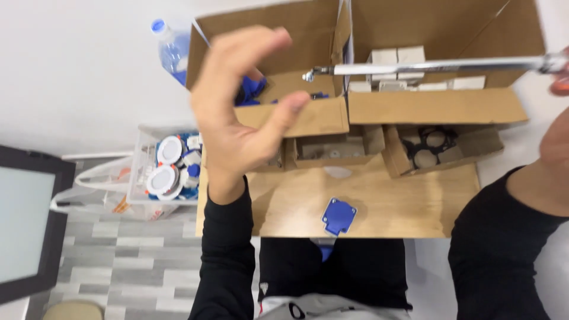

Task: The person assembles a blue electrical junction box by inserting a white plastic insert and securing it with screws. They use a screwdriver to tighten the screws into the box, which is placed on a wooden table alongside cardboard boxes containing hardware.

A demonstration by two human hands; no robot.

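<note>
Seen from above, a person sits at a small wooden table (379, 201); their left hand (237, 112) is raised, empty, thumb and fingers spread wide over a cardboard box (278, 35) of blue parts. The right hand (557, 83) (mostly out of view at the picture's edge) grips the handle end of a long metal screwdriver (427, 66) lying across the boxes. A blue square socket part (338, 216) lies alone near the table's front edge, so this looks like a reach between assembly steps, calling for a careful pinch.
</note>
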